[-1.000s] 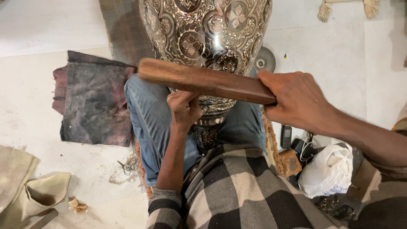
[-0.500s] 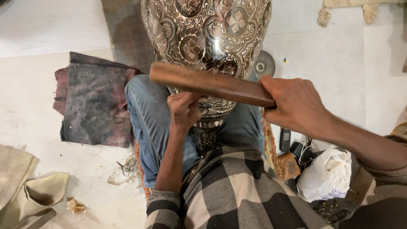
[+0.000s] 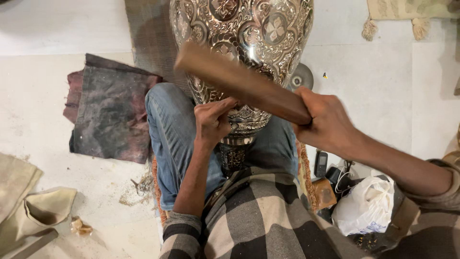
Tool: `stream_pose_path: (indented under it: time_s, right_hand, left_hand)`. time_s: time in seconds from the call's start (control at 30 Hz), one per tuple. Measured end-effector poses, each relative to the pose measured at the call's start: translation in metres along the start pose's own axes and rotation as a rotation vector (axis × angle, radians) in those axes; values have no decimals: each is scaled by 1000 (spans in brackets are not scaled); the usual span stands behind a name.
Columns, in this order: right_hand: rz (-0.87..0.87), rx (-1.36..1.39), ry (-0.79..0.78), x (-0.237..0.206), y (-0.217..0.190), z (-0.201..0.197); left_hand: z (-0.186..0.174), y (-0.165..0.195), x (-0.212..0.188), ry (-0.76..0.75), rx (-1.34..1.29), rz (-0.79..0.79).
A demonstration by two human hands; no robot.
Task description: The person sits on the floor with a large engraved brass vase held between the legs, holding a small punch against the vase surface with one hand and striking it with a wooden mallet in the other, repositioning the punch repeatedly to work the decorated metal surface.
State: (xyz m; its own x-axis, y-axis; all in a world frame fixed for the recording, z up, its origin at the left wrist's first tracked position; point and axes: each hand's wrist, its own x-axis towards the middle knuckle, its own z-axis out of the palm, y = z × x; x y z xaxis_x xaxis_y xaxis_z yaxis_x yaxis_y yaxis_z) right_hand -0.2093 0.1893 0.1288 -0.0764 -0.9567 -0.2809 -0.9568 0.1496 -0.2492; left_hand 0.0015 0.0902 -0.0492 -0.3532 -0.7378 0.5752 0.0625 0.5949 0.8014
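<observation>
The large silver embossed metal vase [image 3: 244, 43] is cut off by the top edge, so its upper body is out of sight. Against the vase, the long brown wooden bar [image 3: 239, 81] is smeared by motion at its far end. Whatever thin tool the left hand [image 3: 212, 122] pinches against the vase is too small to tell. The right hand [image 3: 326, 122] hides the bar's near end.

Pale dusty floor [image 3: 57, 96]; dark cloth [image 3: 112, 112]; white bag [image 3: 366, 208].
</observation>
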Motion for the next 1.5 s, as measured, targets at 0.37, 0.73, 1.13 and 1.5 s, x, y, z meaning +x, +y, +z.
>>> stream_pose_path:
  time_s: [0.37,0.73,1.13,1.5]
  right_hand:
    - [-74,213,95,6,9,-7]
    - [-19,351,201,6,2,-13]
    - [-235,213,120,20,-5,-16]
    - [-74,204,106,21,-9,-9]
  left_hand:
    - [6,1,6,45,-62,-85]
    - [5,6,5,30,-68,-85]
    - [5,8,4,12,-96,-145]
    - [6,6,-1,41,-168,-194]
